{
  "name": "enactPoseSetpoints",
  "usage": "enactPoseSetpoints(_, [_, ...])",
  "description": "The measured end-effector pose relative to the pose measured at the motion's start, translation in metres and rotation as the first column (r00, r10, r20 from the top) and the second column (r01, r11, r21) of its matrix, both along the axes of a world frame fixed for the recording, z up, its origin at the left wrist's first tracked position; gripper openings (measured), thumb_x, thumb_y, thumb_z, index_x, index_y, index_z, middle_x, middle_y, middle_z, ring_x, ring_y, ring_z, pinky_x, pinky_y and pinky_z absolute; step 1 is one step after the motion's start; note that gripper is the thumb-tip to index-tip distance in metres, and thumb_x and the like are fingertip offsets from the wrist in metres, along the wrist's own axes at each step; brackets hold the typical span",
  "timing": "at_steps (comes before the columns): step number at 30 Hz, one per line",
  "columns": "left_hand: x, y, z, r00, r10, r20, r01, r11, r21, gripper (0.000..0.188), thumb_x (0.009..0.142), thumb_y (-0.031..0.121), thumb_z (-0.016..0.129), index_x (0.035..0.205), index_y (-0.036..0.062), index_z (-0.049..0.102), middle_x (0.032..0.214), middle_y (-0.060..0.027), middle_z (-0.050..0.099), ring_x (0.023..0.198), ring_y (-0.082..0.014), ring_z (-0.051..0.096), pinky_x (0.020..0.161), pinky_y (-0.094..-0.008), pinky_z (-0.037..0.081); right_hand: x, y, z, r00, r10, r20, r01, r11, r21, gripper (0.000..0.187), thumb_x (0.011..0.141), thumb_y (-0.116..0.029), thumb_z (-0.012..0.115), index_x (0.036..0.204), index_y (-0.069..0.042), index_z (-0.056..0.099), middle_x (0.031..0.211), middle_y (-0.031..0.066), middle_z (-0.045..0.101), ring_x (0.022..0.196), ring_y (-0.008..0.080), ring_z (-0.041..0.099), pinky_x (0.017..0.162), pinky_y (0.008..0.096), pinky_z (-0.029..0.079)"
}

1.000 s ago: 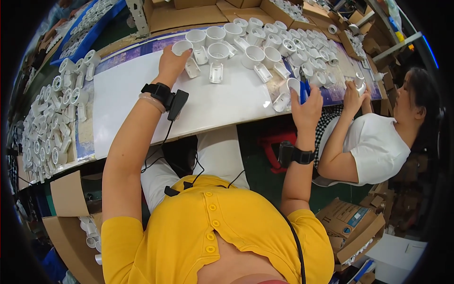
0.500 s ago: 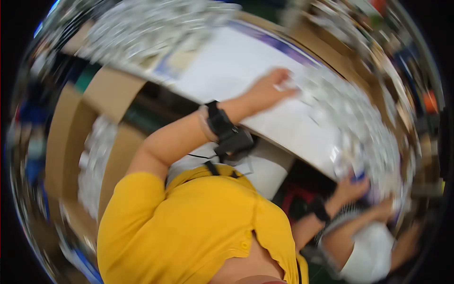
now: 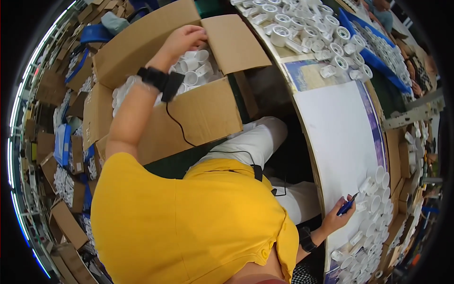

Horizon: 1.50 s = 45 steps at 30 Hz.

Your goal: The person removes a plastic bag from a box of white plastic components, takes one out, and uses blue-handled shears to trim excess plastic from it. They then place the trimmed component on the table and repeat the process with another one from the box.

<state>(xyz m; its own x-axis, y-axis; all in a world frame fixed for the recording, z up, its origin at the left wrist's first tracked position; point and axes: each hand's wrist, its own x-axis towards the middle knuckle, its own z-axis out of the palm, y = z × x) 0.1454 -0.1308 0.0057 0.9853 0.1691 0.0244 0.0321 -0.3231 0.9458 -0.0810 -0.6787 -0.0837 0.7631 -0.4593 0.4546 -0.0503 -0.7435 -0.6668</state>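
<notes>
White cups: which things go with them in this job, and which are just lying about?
In use, it seems:
- white cups
- open carton, under left hand
- blue tool, in right hand

Lying about, probably:
- pale bag, upper left
- brown cardboard, lower left

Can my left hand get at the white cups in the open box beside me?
Likely yes: your left hand is over the open box, its flaps are spread, and the white cups lie uncovered nearby.

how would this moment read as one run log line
left hand: over open carton of white parts, grip unclear | right hand: holding blue tool | cup-shaped pieces: on table, beside right hand
</notes>
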Motion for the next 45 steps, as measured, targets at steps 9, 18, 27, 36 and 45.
enactPoseSetpoints(9, [0.053,0.105,-0.120,0.852,0.259,-0.456,0.150,0.713,0.685,0.034,0.072,0.032,0.067,0.088,0.0021,0.063,0.090,-0.0161,0.065,0.080,-0.0274,0.064,0.065,-0.0371,0.051,0.006,0.001,-0.015,0.997,0.021,-0.074,-0.012,0.993,0.117,0.031,0.087,-0.010,0.059,0.113,0.004,0.051,0.103,0.0110,0.060,0.094,0.0188,0.056,0.086,0.0290,0.044])
enactPoseSetpoints(18, [0.053,0.107,-0.138,0.949,0.054,-0.311,0.228,0.566,0.792,0.052,0.070,0.036,0.070,0.107,0.0002,0.058,0.094,-0.0151,0.063,0.072,-0.0203,0.062,0.053,-0.0319,0.049,0.015,0.004,-0.015,0.994,0.034,-0.104,-0.028,0.998,0.063,0.036,0.084,-0.006,0.060,0.116,0.005,0.048,0.105,0.0152,0.060,0.094,0.0211,0.058,0.085,0.0299,0.045])
enactPoseSetpoints(27, [0.006,0.060,-0.017,0.983,0.057,-0.174,-0.032,0.989,0.144,0.037,0.086,0.027,0.056,0.117,0.0055,0.052,0.084,-0.0013,0.058,0.062,-0.0061,0.051,0.051,-0.0199,0.041,0.003,-0.008,-0.015,0.999,0.018,-0.047,-0.013,0.996,0.086,0.025,0.085,-0.007,0.057,0.109,0.001,0.052,0.095,0.0086,0.060,0.088,0.0155,0.056,0.082,0.0281,0.045])
enactPoseSetpoints(36, [-0.012,-0.200,0.066,0.551,-0.833,0.053,0.826,0.536,-0.175,0.047,0.082,0.016,0.061,0.126,0.0065,0.046,0.108,-0.0026,0.055,0.096,-0.0109,0.053,0.077,-0.0250,0.047,0.030,0.041,0.032,0.932,0.298,0.207,-0.361,0.701,0.615,0.020,0.089,-0.008,0.049,0.108,-0.001,0.050,0.106,0.0104,0.059,0.096,0.0161,0.057,0.081,0.0276,0.046])
enactPoseSetpoints(45, [-0.063,-0.356,0.031,0.020,-1.000,0.001,0.989,0.020,-0.148,0.055,0.076,0.000,0.053,0.128,0.0006,0.038,0.114,-0.0087,0.048,0.106,-0.0169,0.049,0.092,-0.0282,0.039,0.014,0.037,0.051,0.963,0.177,0.204,-0.265,0.485,0.833,0.042,0.088,-0.042,0.057,0.105,-0.005,0.046,0.101,0.0093,0.056,0.088,0.0173,0.060,0.064,0.0298,0.052])
